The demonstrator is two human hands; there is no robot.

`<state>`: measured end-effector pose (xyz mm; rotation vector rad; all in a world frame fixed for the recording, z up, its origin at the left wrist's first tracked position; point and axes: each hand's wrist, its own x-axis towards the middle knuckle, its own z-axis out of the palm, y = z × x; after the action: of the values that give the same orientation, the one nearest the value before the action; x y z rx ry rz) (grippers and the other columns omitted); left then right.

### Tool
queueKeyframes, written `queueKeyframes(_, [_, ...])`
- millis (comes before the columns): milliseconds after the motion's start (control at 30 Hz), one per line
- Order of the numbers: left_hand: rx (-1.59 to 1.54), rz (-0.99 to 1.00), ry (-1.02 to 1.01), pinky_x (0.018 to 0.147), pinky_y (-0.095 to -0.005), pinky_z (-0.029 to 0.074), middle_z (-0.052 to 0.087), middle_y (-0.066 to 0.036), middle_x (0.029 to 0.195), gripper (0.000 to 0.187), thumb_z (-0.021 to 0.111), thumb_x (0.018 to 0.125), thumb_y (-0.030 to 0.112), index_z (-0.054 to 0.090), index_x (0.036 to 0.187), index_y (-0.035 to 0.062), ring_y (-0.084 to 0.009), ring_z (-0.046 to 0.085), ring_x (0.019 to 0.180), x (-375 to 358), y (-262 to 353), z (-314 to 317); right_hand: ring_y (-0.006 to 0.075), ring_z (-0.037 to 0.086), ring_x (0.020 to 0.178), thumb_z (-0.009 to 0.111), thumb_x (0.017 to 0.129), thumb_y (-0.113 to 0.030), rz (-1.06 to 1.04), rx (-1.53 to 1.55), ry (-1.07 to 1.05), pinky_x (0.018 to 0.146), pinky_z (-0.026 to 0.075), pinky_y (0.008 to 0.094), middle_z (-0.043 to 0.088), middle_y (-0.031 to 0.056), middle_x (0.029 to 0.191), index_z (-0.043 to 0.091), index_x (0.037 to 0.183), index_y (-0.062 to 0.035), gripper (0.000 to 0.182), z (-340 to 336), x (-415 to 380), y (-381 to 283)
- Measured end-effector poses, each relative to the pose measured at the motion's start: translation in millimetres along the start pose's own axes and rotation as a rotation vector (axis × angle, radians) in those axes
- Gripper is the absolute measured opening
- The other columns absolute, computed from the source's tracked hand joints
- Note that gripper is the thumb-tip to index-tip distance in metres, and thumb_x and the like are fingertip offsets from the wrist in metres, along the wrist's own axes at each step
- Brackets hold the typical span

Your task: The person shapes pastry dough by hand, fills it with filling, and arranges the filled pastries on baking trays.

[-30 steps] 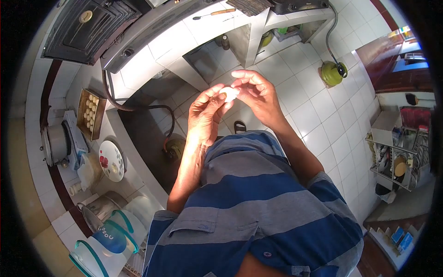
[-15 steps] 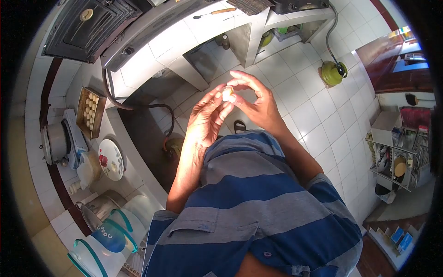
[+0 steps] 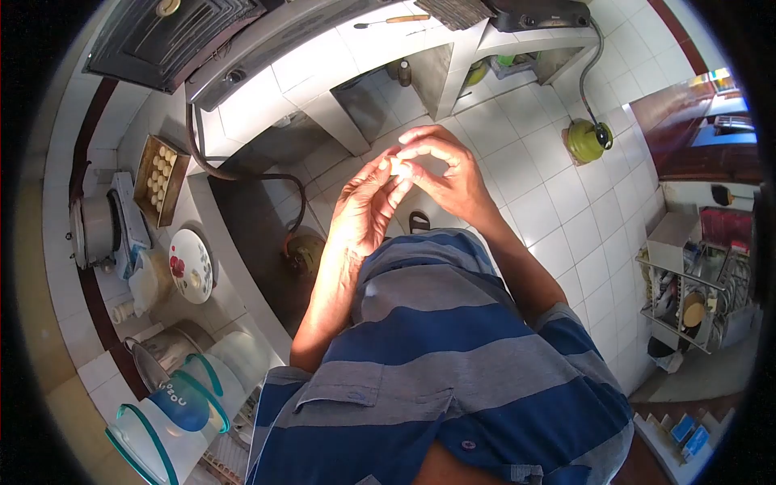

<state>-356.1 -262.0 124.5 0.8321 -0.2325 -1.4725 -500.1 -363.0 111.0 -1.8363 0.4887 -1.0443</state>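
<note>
A small pale lump, which looks like dough, sits between the fingertips of both hands in front of my body. My left hand is turned palm up, its thumb and fingertips closed on the lump from the left. From the right, my right hand pinches it with thumb and forefinger, the other fingers curved above. The fingers cover much of the lump, so its exact shape is hidden. Over to the left, a rectangular metal tray holds several similar pale rounded pieces.
A flower-patterned lid or plate lies on the left counter. Clear tubs with teal handles and a metal pot stand nearer. An oven is at upper left, a green gas cylinder on the tiled floor, a dish rack at right.
The lump is now more covered by my fingertips, and the right-hand fingers have shifted slightly over it. The camera view has turned a little; both hands stay on the lump.
</note>
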Motion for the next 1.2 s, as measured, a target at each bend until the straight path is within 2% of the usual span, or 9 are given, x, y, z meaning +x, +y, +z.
queueKeyframes(200, [-0.094,0.069,0.171,0.100,-0.0306,0.054,0.066,-0.010,0.114,0.038,0.062,0.099,0.017,0.054,0.131,-0.0022,-0.0182,0.065,0.109,-7,3,-5,0.0215,0.061,0.113,0.072,0.088,-0.007,0.056,0.084,-0.056,0.094,0.050,0.0343,0.065,0.0115,0.116,0.071,0.105,-0.0035,0.017,10,9,-1])
queueKeyframes(300, [-0.135,0.063,0.134,0.101,-0.0303,0.054,0.066,-0.010,0.112,0.035,0.063,0.099,0.016,0.055,0.129,-0.0011,-0.0182,0.065,0.109,-12,6,-21,0.0224,0.060,0.116,0.072,0.088,-0.008,0.141,0.189,-0.096,0.095,0.049,0.0354,0.064,0.0119,0.120,0.072,0.108,-0.0041,0.020,11,17,2])
queueKeyframes(367, [-0.147,0.073,0.168,0.101,-0.0309,0.054,0.066,-0.009,0.111,0.034,0.063,0.099,0.016,0.056,0.128,-0.0005,-0.0182,0.065,0.110,-13,8,-25,0.0236,0.061,0.115,0.073,0.087,-0.008,-0.054,-0.046,-0.226,0.095,0.049,0.0363,0.064,0.0112,0.119,0.072,0.106,-0.0046,0.019,12,22,9])
queueKeyframes(633, [-0.131,0.097,0.240,0.100,-0.0324,0.054,0.068,-0.008,0.112,0.029,0.062,0.099,0.011,0.061,0.126,-0.0001,-0.0178,0.066,0.107,-21,23,-42,0.0260,0.063,0.107,0.080,0.082,-0.014,0.001,-0.023,-0.322,0.092,0.051,0.0378,0.067,0.0113,0.110,0.073,0.095,-0.0054,0.017,41,43,10])
queueKeyframes(733, [-0.091,0.130,0.250,0.099,-0.0322,0.055,0.068,-0.008,0.111,0.029,0.062,0.099,0.010,0.061,0.125,0.0001,-0.0174,0.067,0.105,-21,30,-56,0.0225,0.063,0.104,0.079,0.083,-0.012,-0.004,-0.020,-0.327,0.090,0.051,0.0350,0.066,0.0111,0.112,0.071,0.092,-0.0042,0.015,60,49,9])
queueKeyframes(800, [-0.072,0.166,0.247,0.098,-0.0320,0.055,0.069,-0.008,0.111,0.029,0.062,0.099,0.010,0.062,0.125,0.0001,-0.0173,0.067,0.104,-23,35,-64,0.0228,0.064,0.106,0.079,0.083,-0.011,0.081,0.073,-0.243,0.089,0.051,0.0351,0.067,0.0110,0.110,0.070,0.092,-0.0036,0.015,74,52,3])
queueKeyframes(967, [-0.133,0.154,0.274,0.097,-0.0318,0.056,0.069,-0.008,0.110,0.029,0.063,0.098,0.010,0.063,0.125,0.0009,-0.0165,0.067,0.104,-33,68,-79,0.0245,0.065,0.103,0.079,0.083,-0.013,0.037,0.069,-0.306,0.089,0.052,0.0362,0.068,0.0112,0.108,0.073,0.096,-0.0047,0.016,106,65,11])
queueKeyframes(1067, [-0.137,0.187,0.286,0.096,-0.0315,0.057,0.069,-0.009,0.112,0.028,0.064,0.098,0.011,0.064,0.123,0.0003,-0.0166,0.067,0.105,-42,85,-93,0.0231,0.065,0.104,0.074,0.088,-0.009,-0.055,0.048,-0.397,0.090,0.051,0.0348,0.068,0.0113,0.108,0.070,0.093,-0.0030,0.009,125,82,11])
queueKeyframes(1200, [-0.097,0.253,0.307,0.095,-0.0312,0.057,0.069,-0.009,0.113,0.027,0.064,0.098,0.012,0.065,0.122,-0.0010,-0.0182,0.067,0.105,-45,110,-119,0.0259,0.066,0.103,0.074,0.088,-0.014,-0.068,0.060,-0.456,0.089,0.052,0.0363,0.068,0.0118,0.108,0.073,0.096,-0.0043,0.012,165,106,5])
